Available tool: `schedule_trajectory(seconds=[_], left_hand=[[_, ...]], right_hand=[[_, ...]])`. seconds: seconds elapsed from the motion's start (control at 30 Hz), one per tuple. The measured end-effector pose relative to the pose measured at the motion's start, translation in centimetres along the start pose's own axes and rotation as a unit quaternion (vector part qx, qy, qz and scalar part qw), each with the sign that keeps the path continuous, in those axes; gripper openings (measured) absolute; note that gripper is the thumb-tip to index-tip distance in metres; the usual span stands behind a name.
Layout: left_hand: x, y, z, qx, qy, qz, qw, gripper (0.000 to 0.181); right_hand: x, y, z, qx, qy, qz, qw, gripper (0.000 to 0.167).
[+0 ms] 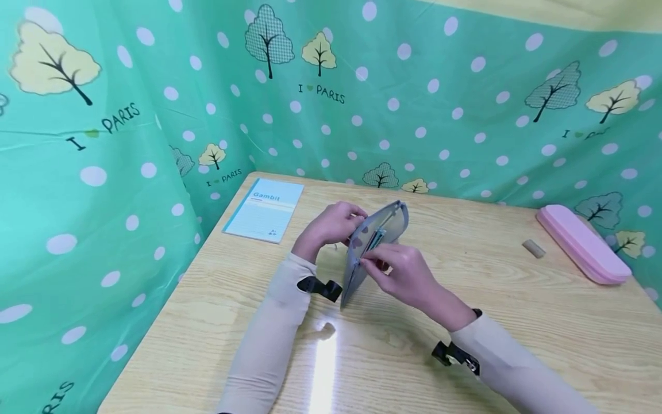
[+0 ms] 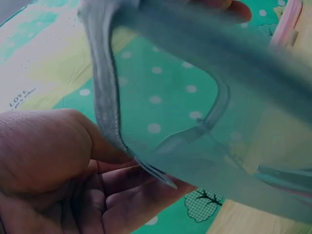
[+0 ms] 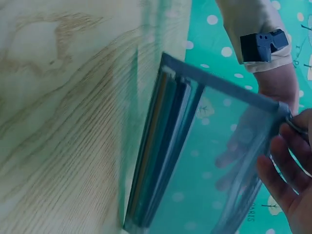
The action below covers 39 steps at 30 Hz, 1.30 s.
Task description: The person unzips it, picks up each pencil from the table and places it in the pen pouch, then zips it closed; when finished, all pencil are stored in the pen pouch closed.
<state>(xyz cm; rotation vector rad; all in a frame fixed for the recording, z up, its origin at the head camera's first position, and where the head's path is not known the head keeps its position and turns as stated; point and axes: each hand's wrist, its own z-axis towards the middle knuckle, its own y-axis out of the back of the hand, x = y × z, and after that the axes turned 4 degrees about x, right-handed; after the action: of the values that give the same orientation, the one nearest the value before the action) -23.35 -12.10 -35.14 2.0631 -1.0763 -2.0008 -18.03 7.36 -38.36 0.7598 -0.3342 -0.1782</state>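
A see-through zip pouch (image 1: 354,283) with grey edging stands tilted above the wooden table, its mouth gaping. Several pens or pencils (image 3: 163,146) lie inside along one side, visible through the clear wall in the right wrist view. My left hand (image 1: 335,224) pinches the pouch's left edge between thumb and fingers. At the near end of the mouth, my right hand (image 1: 405,273) pinches the grey corner by the zip; whether it grips the zip pull itself is hard to make out. Left fingers show faintly through the pouch in the right wrist view.
A light blue notebook (image 1: 266,210) marked "Gambit" lies at the table's back left. Toward the right are a small grey-brown eraser-like block (image 1: 533,248) and a pink case (image 1: 584,244). A green dotted curtain (image 1: 429,115) hangs behind and left of the table (image 1: 491,276).
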Motion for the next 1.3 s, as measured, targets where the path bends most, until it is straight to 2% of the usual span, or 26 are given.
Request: schedule_trajectory(seconds=[0.07, 0.17, 0.33, 0.43, 0.53, 0.67, 0.87, 1.13, 1.3], left_hand=[[0.1, 0.1, -0.1, -0.006, -0.008, -0.007, 0.9999, 0.032], [0.2, 0.3, -0.2, -0.022, -0.024, -0.004, 0.9995, 0.031], [-0.2, 0.5, -0.5, -0.049, -0.062, 0.042, 0.996, 0.031], [-0.4, 0.7, -0.7, -0.04, -0.092, 0.048, 0.9938, 0.029], [-0.6, 0.7, -0.8, -0.007, -0.123, 0.04, 0.9915, 0.026], [-0.6, 0.5, -0.7, 0.019, -0.145, 0.046, 0.9882, 0.032], [-0.5, 0.4, -0.6, -0.015, -0.153, 0.069, 0.9857, 0.022], [-0.6, 0.4, -0.6, -0.028, -0.152, 0.078, 0.9849, 0.015], [-0.5, 0.6, -0.6, -0.035, -0.157, 0.081, 0.9836, 0.014]], right_hand=[[-0.2, -0.1, 0.2, -0.022, -0.026, 0.003, 0.9994, 0.013], [-0.6, -0.2, 0.7, -0.059, -0.057, -0.001, 0.9966, 0.01], [-1.6, 0.2, 1.4, -0.113, -0.121, -0.006, 0.9862, 0.003], [-2.1, 0.3, 1.6, -0.135, -0.161, -0.007, 0.9777, 0.004], [-2.4, 0.4, 1.8, -0.146, -0.19, -0.009, 0.9709, 0.007], [-2.6, 0.4, 2.2, -0.142, -0.216, 0.004, 0.966, 0.008], [-2.4, 0.3, 2.6, -0.124, -0.225, 0.03, 0.966, 0.008], [-2.6, 0.8, 2.2, -0.11, -0.223, 0.009, 0.9686, 0.006], [-2.6, 1.5, 2.0, -0.078, -0.233, -0.017, 0.9693, 0.007]])
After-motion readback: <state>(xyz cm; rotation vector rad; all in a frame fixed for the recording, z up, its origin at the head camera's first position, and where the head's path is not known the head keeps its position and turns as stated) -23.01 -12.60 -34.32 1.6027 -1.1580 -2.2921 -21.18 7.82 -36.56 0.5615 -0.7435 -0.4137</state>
